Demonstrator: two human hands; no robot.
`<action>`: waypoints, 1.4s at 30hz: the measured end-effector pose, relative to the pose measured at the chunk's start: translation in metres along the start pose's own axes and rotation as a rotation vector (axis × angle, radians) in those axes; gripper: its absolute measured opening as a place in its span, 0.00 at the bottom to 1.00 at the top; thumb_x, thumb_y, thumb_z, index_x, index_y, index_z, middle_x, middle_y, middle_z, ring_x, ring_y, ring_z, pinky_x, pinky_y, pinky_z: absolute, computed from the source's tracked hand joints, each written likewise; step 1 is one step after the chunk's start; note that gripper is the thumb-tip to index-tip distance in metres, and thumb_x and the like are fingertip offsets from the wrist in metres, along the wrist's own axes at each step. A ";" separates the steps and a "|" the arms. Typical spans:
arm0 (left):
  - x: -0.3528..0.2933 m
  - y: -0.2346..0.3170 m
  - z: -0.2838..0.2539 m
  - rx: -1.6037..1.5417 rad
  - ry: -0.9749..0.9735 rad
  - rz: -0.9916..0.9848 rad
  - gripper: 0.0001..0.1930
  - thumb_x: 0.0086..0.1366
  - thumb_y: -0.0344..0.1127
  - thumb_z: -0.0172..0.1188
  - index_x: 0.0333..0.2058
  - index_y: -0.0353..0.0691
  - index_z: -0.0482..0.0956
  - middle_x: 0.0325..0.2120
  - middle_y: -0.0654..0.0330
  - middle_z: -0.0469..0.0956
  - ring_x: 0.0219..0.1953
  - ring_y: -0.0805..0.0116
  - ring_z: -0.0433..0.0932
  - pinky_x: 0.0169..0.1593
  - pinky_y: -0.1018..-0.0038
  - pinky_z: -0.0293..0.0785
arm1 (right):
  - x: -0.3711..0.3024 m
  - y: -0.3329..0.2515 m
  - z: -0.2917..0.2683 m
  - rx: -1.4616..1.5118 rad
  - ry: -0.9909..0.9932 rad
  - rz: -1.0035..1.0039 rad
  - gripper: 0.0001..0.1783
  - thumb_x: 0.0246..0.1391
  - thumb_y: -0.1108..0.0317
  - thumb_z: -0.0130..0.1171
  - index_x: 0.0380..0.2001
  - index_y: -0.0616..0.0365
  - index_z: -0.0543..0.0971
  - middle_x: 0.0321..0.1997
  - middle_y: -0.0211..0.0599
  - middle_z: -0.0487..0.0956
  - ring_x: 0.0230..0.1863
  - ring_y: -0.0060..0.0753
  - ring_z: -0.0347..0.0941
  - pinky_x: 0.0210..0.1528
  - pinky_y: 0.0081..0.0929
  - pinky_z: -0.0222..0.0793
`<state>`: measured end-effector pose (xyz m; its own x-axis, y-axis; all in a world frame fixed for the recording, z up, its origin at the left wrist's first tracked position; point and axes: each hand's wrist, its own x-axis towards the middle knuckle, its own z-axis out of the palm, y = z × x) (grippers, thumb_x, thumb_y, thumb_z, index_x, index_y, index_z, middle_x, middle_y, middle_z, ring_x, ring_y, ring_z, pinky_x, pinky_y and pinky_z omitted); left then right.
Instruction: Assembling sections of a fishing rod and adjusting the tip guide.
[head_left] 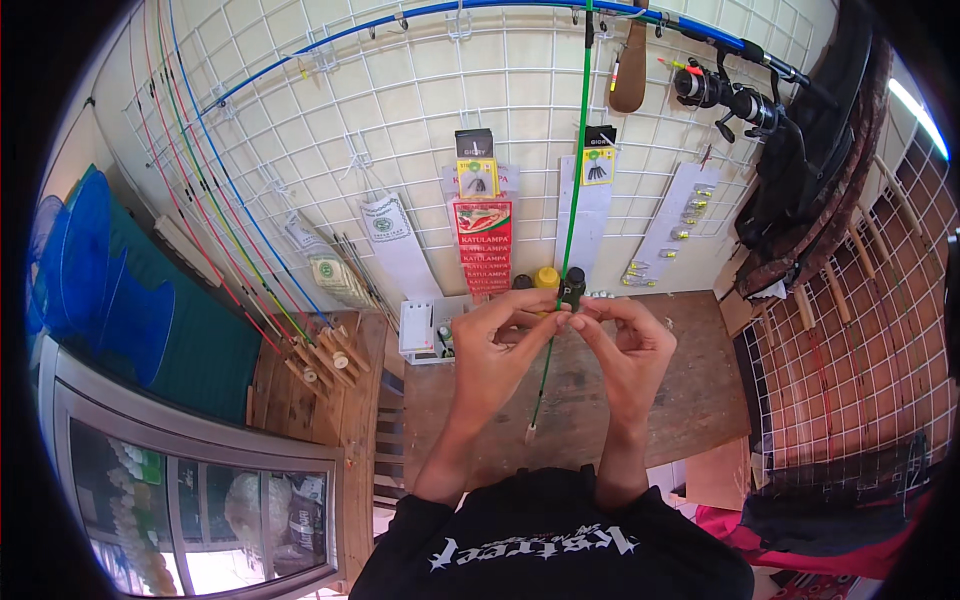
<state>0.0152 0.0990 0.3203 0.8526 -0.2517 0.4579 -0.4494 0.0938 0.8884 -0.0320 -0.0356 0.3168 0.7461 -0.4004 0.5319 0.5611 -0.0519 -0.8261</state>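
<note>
"Two bare hands meet at the centre of the frame. State the pose of the left hand [497, 345]."

"Wrist below, fingers directed up and toward the right of the frame. Thumb and forefinger pinch the green rod [574, 200]; the other fingers are curled."

"Position of the rod?"

"Near vertical, slightly tilted. It runs from the top edge, right of centre, through the grip, to a pale lower end just below the centre of the frame."

"Pose of the right hand [637, 345]?"

"Raised level with the left, fingers bent toward the rod. Thumb and forefinger tips are pressed together just beside it, forming a loop; whether anything fine lies between them cannot be told."

"Forearms?"

"Both rise from the black shirt [550, 520] at the lower edge. The left forearm slants up and rightward; the right stands nearly upright. Both are held over the wooden table [690, 390]."

"Adjacent items?"

"A dark cylindrical object [574, 280] shows immediately above the fingertips, with a yellow container [545, 277] to its left."
</note>
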 end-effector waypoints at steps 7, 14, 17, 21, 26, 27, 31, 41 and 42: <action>-0.007 0.008 0.004 -0.026 0.013 -0.001 0.11 0.56 0.22 0.63 0.39 0.30 0.78 0.32 0.56 0.82 0.33 0.70 0.82 0.33 0.80 0.79 | 0.000 0.000 -0.006 -0.090 -0.009 -0.068 0.08 0.46 0.82 0.64 0.32 0.67 0.80 0.32 0.35 0.79 0.32 0.19 0.71 0.36 0.17 0.65; -0.010 0.008 0.004 0.014 0.010 0.039 0.10 0.56 0.23 0.64 0.39 0.32 0.79 0.32 0.56 0.82 0.33 0.71 0.82 0.33 0.80 0.80 | 0.000 -0.005 -0.005 -0.112 -0.041 -0.104 0.06 0.47 0.82 0.62 0.32 0.67 0.78 0.31 0.34 0.77 0.32 0.19 0.69 0.36 0.16 0.63; -0.010 0.007 0.004 -0.002 0.007 0.030 0.10 0.56 0.23 0.63 0.39 0.32 0.79 0.31 0.56 0.82 0.33 0.71 0.82 0.33 0.80 0.79 | -0.004 0.000 -0.003 -0.090 0.009 -0.133 0.07 0.47 0.83 0.61 0.32 0.67 0.76 0.32 0.34 0.76 0.33 0.21 0.69 0.37 0.16 0.63; -0.010 0.009 0.003 -0.007 0.002 0.006 0.11 0.56 0.20 0.62 0.39 0.29 0.77 0.31 0.53 0.81 0.34 0.67 0.82 0.34 0.78 0.81 | -0.006 0.005 0.001 -0.069 0.073 -0.195 0.08 0.47 0.84 0.61 0.32 0.66 0.75 0.32 0.34 0.76 0.33 0.23 0.69 0.36 0.18 0.64; -0.010 0.007 0.003 -0.020 0.021 0.017 0.10 0.56 0.23 0.63 0.39 0.31 0.79 0.30 0.56 0.82 0.33 0.70 0.82 0.32 0.80 0.79 | -0.003 0.009 -0.003 -0.357 0.018 -0.518 0.12 0.41 0.84 0.64 0.32 0.64 0.76 0.30 0.38 0.76 0.32 0.33 0.72 0.35 0.26 0.68; -0.010 0.008 0.002 -0.009 0.017 0.022 0.10 0.56 0.23 0.63 0.38 0.31 0.79 0.30 0.56 0.82 0.33 0.70 0.82 0.32 0.80 0.79 | -0.002 0.008 -0.003 -0.357 0.018 -0.518 0.12 0.41 0.84 0.64 0.32 0.64 0.76 0.30 0.38 0.76 0.32 0.33 0.72 0.35 0.26 0.68; -0.010 0.007 0.001 0.001 0.016 0.025 0.10 0.56 0.23 0.63 0.38 0.31 0.79 0.30 0.56 0.82 0.33 0.71 0.82 0.32 0.80 0.79 | 0.003 0.005 -0.001 -0.485 -0.019 -0.650 0.14 0.37 0.83 0.67 0.31 0.62 0.77 0.30 0.37 0.76 0.31 0.37 0.72 0.35 0.29 0.68; -0.009 0.005 0.000 0.007 0.004 0.015 0.08 0.57 0.25 0.63 0.37 0.32 0.80 0.29 0.57 0.82 0.32 0.72 0.82 0.32 0.80 0.78 | 0.007 0.007 -0.013 -0.667 -0.035 -0.935 0.15 0.34 0.75 0.72 0.29 0.54 0.80 0.29 0.26 0.76 0.28 0.28 0.70 0.32 0.27 0.63; -0.009 0.005 0.000 0.004 -0.002 0.014 0.08 0.57 0.25 0.63 0.37 0.32 0.80 0.29 0.57 0.81 0.32 0.72 0.82 0.32 0.80 0.78 | 0.008 0.007 -0.015 -0.666 -0.035 -0.935 0.15 0.34 0.75 0.72 0.29 0.54 0.80 0.29 0.26 0.76 0.28 0.28 0.70 0.32 0.27 0.63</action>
<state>0.0057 0.1016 0.3204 0.8461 -0.2519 0.4698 -0.4619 0.0937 0.8820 -0.0276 -0.0524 0.3125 0.1530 0.0746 0.9854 0.6074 -0.7936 -0.0342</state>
